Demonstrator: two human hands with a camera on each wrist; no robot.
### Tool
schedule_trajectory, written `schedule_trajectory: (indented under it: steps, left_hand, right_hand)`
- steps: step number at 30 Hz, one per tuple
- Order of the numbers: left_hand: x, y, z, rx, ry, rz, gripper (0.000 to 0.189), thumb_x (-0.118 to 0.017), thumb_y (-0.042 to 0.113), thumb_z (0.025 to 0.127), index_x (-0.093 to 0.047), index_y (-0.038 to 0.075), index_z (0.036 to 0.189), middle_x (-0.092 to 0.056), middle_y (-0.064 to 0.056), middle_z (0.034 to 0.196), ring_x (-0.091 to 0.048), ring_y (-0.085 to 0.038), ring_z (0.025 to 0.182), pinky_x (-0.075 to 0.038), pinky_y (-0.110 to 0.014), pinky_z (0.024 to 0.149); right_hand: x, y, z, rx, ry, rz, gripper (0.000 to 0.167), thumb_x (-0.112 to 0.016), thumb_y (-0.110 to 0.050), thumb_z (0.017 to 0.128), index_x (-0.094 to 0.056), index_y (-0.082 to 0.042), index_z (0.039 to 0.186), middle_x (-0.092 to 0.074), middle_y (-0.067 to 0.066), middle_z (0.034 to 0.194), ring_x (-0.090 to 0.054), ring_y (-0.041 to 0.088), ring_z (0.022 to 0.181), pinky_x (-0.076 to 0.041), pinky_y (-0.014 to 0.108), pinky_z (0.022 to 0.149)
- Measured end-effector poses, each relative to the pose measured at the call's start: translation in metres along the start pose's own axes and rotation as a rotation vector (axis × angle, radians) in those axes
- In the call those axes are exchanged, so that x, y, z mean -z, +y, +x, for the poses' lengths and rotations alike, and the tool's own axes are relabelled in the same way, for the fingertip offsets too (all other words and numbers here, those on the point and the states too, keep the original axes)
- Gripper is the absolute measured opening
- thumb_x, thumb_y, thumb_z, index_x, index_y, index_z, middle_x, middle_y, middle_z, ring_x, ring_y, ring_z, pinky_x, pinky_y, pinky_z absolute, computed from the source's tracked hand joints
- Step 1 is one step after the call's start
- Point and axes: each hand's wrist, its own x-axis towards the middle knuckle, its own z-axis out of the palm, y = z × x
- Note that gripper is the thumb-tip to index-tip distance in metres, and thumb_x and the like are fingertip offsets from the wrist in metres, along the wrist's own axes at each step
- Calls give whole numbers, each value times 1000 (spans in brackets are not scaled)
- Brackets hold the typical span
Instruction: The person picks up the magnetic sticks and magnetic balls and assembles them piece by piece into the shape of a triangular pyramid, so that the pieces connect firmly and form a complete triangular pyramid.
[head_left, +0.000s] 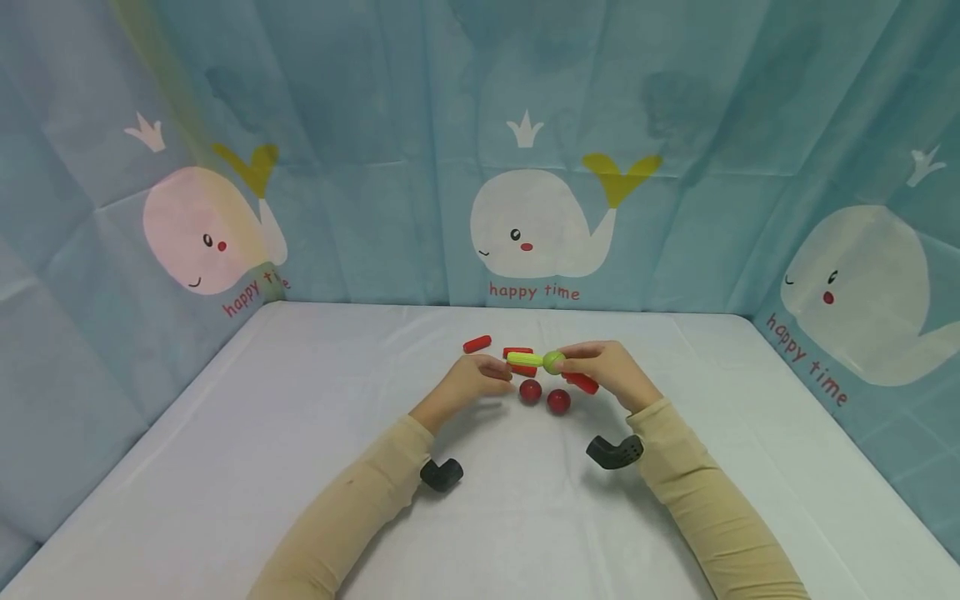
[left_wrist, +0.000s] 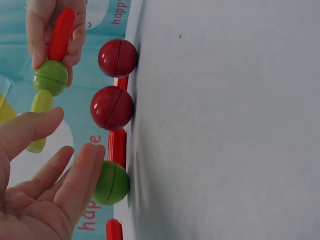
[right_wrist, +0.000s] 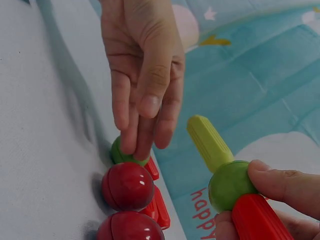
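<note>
My right hand pinches a green ball between thumb and fingers, held up over the far part of the table. A yellow-green ribbed stick sticks out of one side of the ball and a red stick out of another. My left hand is just left of the yellow-green stick's free end, its fingers loosely extended and holding nothing. Two red balls lie below the held piece. In the left wrist view, another green ball shows behind my left fingertips.
Several loose red sticks lie on the white table beyond the balls. A blue curtain with whale prints hangs behind the table and along its sides. Black curved pieces stick out from both sleeves.
</note>
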Motion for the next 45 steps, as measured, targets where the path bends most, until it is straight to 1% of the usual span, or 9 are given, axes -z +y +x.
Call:
schedule_trajectory:
  steps: [2,6,11,16,23,28,32,40,45]
  left_hand:
    - [-3,2,1,-6,-5,26,34,-75,16,87,-69,3,118,-73,-10,117,-68,-22,110,-51,-39,100]
    - [-10,7,1,26,7,66,35,-76,18,86,-69,5,117,-73,-9,115,-67,-22,108,-52,-38,99]
    - [-18,11,4,75,24,84,37,-78,20,85,-69,6,117,-72,-9,114,-66,-22,106,-54,-37,96]
    - [-22,11,9,93,16,94,39,-79,19,84,-67,7,120,-72,-9,116,-66,-24,107,-56,-36,93]
    - [-24,10,17,144,9,75,41,-80,20,83,-66,10,120,-71,-7,120,-66,-21,105,-57,-33,89]
    - [-24,10,21,169,-1,77,39,-81,21,83,-69,13,119,-71,-4,114,-65,-18,95,-57,-32,88]
    - [-24,10,23,180,-11,87,38,-82,22,81,-71,15,117,-71,-1,112,-64,-16,94,-56,-31,87]
    - [-24,11,25,227,-18,166,24,-83,27,80,-77,20,101,-68,1,105,-61,-18,91,-53,-31,84]
    - [-18,11,20,231,-18,194,23,-83,26,81,-76,19,102,-68,0,108,-61,-19,90,-53,-32,84]
  right_hand:
    - [1,1,0,-4,5,12,47,-74,-41,87,-69,-14,125,-75,6,111,-64,20,100,-44,32,87]
    - [3,3,2,-18,18,26,47,-74,-40,87,-69,-13,126,-75,6,110,-64,20,101,-44,34,88]
    - [6,6,5,-30,38,25,48,-74,-43,87,-69,-15,126,-74,8,112,-63,21,102,-42,37,91]
    - [9,9,5,-29,47,34,49,-74,-44,86,-69,-15,126,-73,13,115,-63,21,102,-42,38,92]
    - [10,11,5,-33,64,32,50,-73,-42,87,-68,-13,127,-75,8,112,-61,22,107,-42,42,97]
    - [10,12,7,-50,65,44,49,-73,-41,88,-68,-13,127,-75,7,112,-60,23,110,-41,43,98]
    - [10,12,7,-56,67,44,49,-73,-41,88,-68,-12,127,-74,8,113,-59,23,111,-41,42,98]
    - [11,13,7,-51,66,53,48,-74,-40,88,-68,-12,127,-76,5,109,-59,22,109,-40,40,97]
    - [9,14,9,-60,61,57,47,-74,-39,87,-69,-12,126,-76,5,109,-60,22,108,-41,40,96]
